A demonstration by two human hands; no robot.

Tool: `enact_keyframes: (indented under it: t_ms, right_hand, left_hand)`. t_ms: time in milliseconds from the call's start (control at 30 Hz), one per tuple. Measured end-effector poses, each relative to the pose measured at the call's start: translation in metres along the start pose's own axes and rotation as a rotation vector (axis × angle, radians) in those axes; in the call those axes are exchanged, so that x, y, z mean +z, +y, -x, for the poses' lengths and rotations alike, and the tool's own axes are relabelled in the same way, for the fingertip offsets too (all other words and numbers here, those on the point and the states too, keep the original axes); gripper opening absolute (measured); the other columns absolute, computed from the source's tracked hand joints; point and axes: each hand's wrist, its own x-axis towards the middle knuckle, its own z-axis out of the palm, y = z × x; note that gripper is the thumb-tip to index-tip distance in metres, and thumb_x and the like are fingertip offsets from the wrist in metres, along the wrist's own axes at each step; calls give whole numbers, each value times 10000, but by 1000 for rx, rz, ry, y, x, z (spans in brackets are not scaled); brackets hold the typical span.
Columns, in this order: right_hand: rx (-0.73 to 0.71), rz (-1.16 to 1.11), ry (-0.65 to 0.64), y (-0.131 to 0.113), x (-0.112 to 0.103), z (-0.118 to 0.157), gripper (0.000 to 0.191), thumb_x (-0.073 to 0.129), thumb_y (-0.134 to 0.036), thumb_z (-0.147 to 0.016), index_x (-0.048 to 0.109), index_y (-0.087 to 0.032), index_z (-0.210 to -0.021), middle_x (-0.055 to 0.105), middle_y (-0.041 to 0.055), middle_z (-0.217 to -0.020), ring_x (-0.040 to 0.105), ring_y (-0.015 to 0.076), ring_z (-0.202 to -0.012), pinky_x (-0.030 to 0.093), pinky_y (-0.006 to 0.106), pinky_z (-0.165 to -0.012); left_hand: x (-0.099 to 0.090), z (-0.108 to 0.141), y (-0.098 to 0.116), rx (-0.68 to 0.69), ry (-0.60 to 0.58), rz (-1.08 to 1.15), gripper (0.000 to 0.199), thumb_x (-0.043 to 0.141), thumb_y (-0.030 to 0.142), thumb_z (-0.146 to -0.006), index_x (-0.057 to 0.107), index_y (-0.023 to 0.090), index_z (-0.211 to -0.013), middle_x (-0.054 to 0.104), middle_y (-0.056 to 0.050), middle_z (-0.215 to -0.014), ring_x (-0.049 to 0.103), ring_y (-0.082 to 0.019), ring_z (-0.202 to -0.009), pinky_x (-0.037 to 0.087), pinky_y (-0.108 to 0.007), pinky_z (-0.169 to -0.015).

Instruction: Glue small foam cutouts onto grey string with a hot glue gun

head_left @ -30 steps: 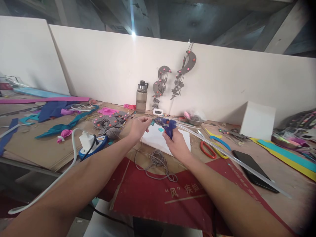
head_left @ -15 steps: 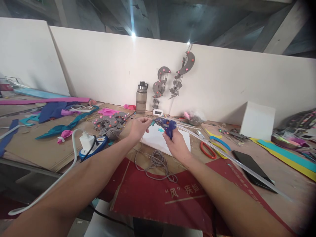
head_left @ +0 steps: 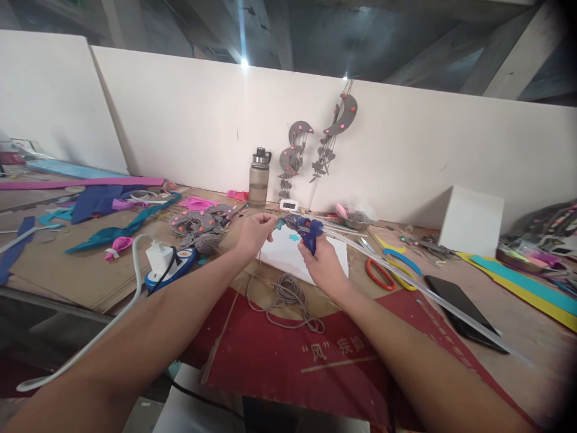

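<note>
My right hand (head_left: 322, 260) is wrapped round the handle of a blue hot glue gun (head_left: 309, 231), with a long clear glue stick (head_left: 433, 296) trailing from its back toward the lower right. Between the fingertips of my left hand (head_left: 256, 233) is a small teal cutout (head_left: 279, 224). The gun's nozzle points left, at or very close to that cutout; whether they touch I cannot tell. Below, another teal cutout (head_left: 294, 237) lies on a white sheet (head_left: 295, 263). A loose coil of grey cord (head_left: 289, 291) rests in front of the sheet, on the cardboard.
Red-handled scissors (head_left: 380, 274) and a black phone (head_left: 464, 313) lie at right. A water bottle (head_left: 258, 180) stands at the back near grey moon-shaped hangings (head_left: 345, 117). On the left are a blue power strip (head_left: 180, 264) with a white plug and felt scraps (head_left: 119, 231).
Almost nothing differs. Both hands keep their grip on the glue gun and the teal cutout, and the view has shifted very slightly.
</note>
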Motion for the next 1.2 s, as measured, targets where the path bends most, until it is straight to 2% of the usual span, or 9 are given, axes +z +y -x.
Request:
enact_keyframes:
  t_ms: [533,833,1200]
  right_hand:
    - [13,-7,15,-1,-1,0,252,442,-354,-863,499,-161,-1016,632,96,-899,567,199,-739,443,327,-671]
    - [5,10,14,-2,-1,0,251,441,-352,-863,508,-160,-1010,634,101,-906,575,208,-769,444,334,-695]
    - [2,7,13,-1,0,0,246,442,-351,-864,500,-163,-1011,631,99,-917,571,204,-768,441,332,-693]
  left_hand:
    - [1,-1,-4,5,1,28,262,613,404,-731,679,155,-775,530,8,-429,442,-88,-390,295,-203,-423]
    - [1,1,3,-21,-6,36,243,627,393,-717,663,154,-744,519,17,-434,437,-83,-381,271,-201,-414]
    - [1,1,0,-2,-2,38,253,617,401,-730,660,153,-757,518,17,-425,429,-79,-386,266,-198,-415]
